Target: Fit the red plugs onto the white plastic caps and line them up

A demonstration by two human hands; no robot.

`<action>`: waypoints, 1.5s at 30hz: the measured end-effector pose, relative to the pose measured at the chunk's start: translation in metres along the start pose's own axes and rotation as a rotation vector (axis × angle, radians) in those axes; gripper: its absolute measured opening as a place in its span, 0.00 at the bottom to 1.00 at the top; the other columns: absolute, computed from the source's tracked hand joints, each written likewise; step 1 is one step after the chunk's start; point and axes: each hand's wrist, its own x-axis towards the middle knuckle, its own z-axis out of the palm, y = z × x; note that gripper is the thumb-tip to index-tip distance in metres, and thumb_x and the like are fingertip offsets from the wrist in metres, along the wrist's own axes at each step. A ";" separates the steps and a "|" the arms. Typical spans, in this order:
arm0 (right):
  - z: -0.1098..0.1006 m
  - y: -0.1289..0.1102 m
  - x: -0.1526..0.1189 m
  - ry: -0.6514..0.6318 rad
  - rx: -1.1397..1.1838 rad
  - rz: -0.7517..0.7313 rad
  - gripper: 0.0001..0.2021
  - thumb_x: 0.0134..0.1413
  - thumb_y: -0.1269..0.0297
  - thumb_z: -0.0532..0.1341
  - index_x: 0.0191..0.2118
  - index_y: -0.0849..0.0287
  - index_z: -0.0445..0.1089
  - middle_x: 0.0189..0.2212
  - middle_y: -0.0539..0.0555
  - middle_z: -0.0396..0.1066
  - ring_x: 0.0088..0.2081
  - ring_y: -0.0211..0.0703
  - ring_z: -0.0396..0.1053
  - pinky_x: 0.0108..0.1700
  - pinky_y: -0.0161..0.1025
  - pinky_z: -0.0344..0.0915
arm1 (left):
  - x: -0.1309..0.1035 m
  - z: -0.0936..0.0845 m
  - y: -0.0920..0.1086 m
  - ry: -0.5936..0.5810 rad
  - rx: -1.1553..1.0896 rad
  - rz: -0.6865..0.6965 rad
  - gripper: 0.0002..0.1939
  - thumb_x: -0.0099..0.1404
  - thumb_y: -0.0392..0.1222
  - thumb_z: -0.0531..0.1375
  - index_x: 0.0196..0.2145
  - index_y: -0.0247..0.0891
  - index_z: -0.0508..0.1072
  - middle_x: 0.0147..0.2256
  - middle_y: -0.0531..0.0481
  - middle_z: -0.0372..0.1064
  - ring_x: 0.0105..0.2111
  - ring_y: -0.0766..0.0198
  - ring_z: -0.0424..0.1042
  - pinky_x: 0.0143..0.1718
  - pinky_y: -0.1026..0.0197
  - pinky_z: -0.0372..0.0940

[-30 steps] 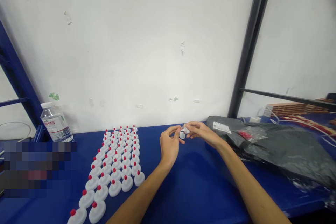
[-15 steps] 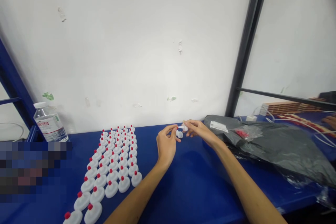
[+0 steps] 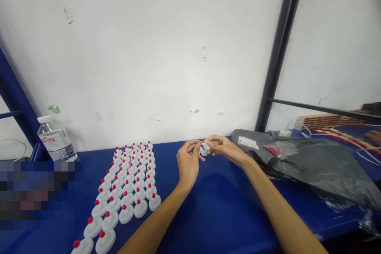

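Over the back part of the blue table my left hand (image 3: 188, 161) pinches a small white plastic part (image 3: 203, 151) between thumb and fingers. My right hand (image 3: 222, 149) grips another small white part (image 3: 206, 146), pressed close against the first. The fingers cover where the two parts meet, and no red tip shows between them. To the left stand rows of white rounded pieces (image 3: 126, 214) with red tips, several in each row.
At the far left is a clear water bottle (image 3: 56, 139). A dark grey plastic bag (image 3: 318, 166) lies on the right, with a small clear bag of red pieces (image 3: 274, 151) on it. Behind the blue table (image 3: 220, 214) rises a white wall.
My right hand has moved slightly left, bringing its white part against the one in my left hand. The red tip between them is now hidden.
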 end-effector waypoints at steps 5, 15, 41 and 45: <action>0.004 -0.003 -0.002 -0.034 0.104 0.029 0.19 0.49 0.53 0.72 0.42 0.60 0.74 0.38 0.54 0.77 0.37 0.40 0.76 0.41 0.35 0.70 | -0.002 0.001 0.001 -0.019 -0.005 0.063 0.13 0.66 0.47 0.61 0.40 0.35 0.78 0.39 0.45 0.79 0.19 0.68 0.74 0.24 0.65 0.68; 0.011 -0.001 0.000 -0.083 0.158 0.100 0.17 0.54 0.50 0.68 0.39 0.62 0.76 0.34 0.55 0.77 0.38 0.41 0.77 0.43 0.35 0.72 | -0.006 0.001 -0.001 -0.069 0.100 0.070 0.10 0.64 0.44 0.63 0.39 0.36 0.79 0.35 0.48 0.79 0.21 0.66 0.75 0.26 0.64 0.69; 0.007 0.003 -0.001 0.041 0.074 0.150 0.22 0.50 0.56 0.72 0.49 0.57 0.69 0.31 0.52 0.78 0.34 0.42 0.77 0.41 0.41 0.76 | -0.012 0.004 -0.003 -0.095 0.174 0.005 0.09 0.63 0.41 0.62 0.39 0.38 0.80 0.24 0.51 0.76 0.22 0.62 0.77 0.27 0.64 0.67; 0.009 0.002 -0.003 -0.007 0.071 0.161 0.23 0.51 0.53 0.71 0.49 0.58 0.70 0.33 0.53 0.78 0.34 0.41 0.78 0.42 0.39 0.76 | -0.010 0.005 -0.003 -0.101 0.163 0.016 0.09 0.64 0.41 0.61 0.38 0.36 0.79 0.27 0.49 0.78 0.22 0.62 0.77 0.26 0.64 0.67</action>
